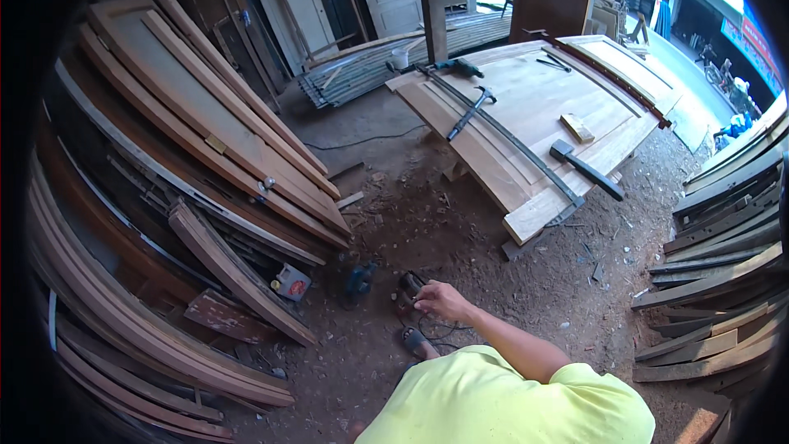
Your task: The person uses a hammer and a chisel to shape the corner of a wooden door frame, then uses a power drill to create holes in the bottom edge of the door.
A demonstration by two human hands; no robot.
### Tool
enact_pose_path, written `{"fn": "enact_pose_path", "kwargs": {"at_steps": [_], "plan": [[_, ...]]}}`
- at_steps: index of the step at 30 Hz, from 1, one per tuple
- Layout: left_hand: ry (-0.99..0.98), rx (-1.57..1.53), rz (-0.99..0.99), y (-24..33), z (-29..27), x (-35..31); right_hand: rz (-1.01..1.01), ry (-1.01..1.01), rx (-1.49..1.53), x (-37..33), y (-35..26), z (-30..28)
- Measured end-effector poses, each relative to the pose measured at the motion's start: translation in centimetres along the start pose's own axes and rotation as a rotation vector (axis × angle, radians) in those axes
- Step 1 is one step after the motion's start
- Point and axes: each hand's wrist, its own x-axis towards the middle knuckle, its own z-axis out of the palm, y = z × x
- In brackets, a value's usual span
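Right hand (444,302) clamped on one dark, rounded-body handheld power tool (412,283) at 6 o'clock, close to the brown dirt floor (493,304); left hand out of view, state cannot be told. Judgement: grip the body squarely, mind the one thin black cord (436,338) near the sandalled foot (417,344). Count: one blue power tool (359,280), 7 o'clock; one pale plastic jug (292,283), 8 o'clock; one steel claw hammer (470,114), one small wooden block (578,128) on the pale wood-panel bench (509,82), 2 o'clock.
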Motion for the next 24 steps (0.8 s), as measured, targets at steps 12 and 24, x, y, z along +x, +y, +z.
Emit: {"fn": "enact_pose_path", "kwargs": {"at_steps": [12, 24], "plan": [[-0.157, -0.25, 0.89, 54.7, -8.5, 6.2, 0.315, 0.748, 0.249, 16.4, 0.6, -8.9], [-0.275, 0.02, 0.485, 70.4, -3.6, 18.7, -0.054, 1.217, 0.735, 47.6, 1.1, -40.8]]}}
